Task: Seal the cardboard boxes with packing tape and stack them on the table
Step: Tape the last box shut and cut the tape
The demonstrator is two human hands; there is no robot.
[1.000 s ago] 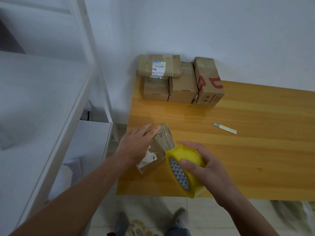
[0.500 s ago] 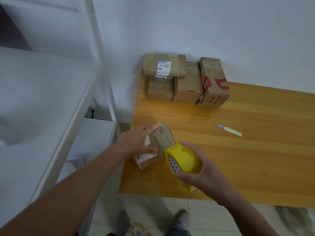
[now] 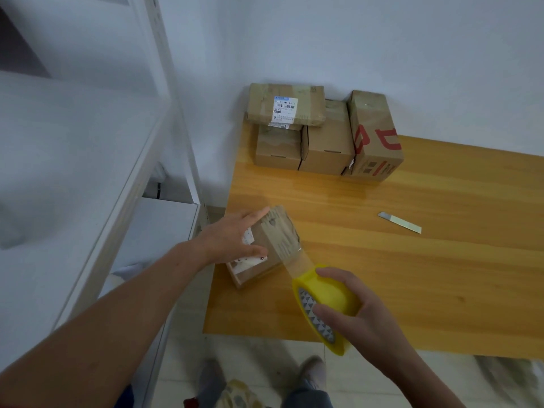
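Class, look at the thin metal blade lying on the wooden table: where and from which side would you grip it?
Probably at the squared end of the blade, pinched from above across its short width, away from the slanted tip. It lies flat on the table, so no side offers a hold. Which long edge is sharp cannot be told.

Your left hand (image 3: 232, 241) lies on a small box (image 3: 281, 234) at the table's (image 3: 412, 275) left edge, fingers straight. Your right hand (image 3: 362, 322) grips a yellow tape roll (image 3: 326, 298) just beside it; a strip (image 3: 297, 262) runs from the roll onto the box top. A stack (image 3: 326, 142) of four boxes sits against the wall at the back corner, one lying flat on top. A blade (image 3: 399, 222) lies well to the right.
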